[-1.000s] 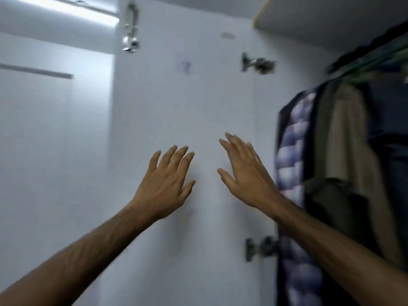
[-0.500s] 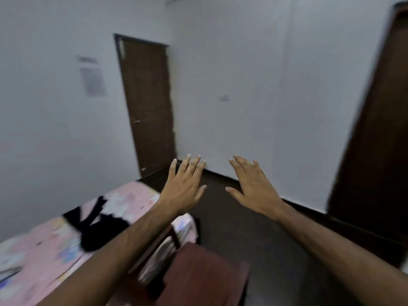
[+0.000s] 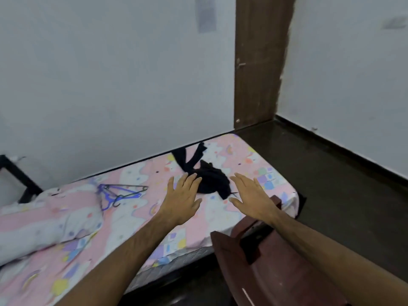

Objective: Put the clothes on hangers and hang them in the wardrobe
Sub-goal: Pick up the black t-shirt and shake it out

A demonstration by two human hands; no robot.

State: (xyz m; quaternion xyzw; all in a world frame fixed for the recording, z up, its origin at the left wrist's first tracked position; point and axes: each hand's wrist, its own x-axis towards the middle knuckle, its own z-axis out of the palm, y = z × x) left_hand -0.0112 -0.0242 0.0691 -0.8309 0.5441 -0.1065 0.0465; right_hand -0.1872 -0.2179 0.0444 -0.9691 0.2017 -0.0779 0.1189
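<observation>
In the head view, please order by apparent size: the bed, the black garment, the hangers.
1. bed
2. black garment
3. hangers, though about as wide as the garment, so this order is unsure.

Pink patterned bed [image 3: 198, 230] against white wall [image 3: 110, 85], brown door [image 3: 258, 62], reddish wooden chair [image 3: 276, 272].

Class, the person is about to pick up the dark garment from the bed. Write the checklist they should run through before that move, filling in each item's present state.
1. Left hand free, fingers straight: ok.
2. Right hand free, fingers straight: ok.
3. Black garment in view on the bed, nothing lying on it: ok.
4. Hangers on the bed, left of the garment and apart from it: ok.
5. Hands touching the garment: cannot tell; they appear to hover beside it.
6. Garment spread out for hanging: not ok, it is bunched.
</observation>
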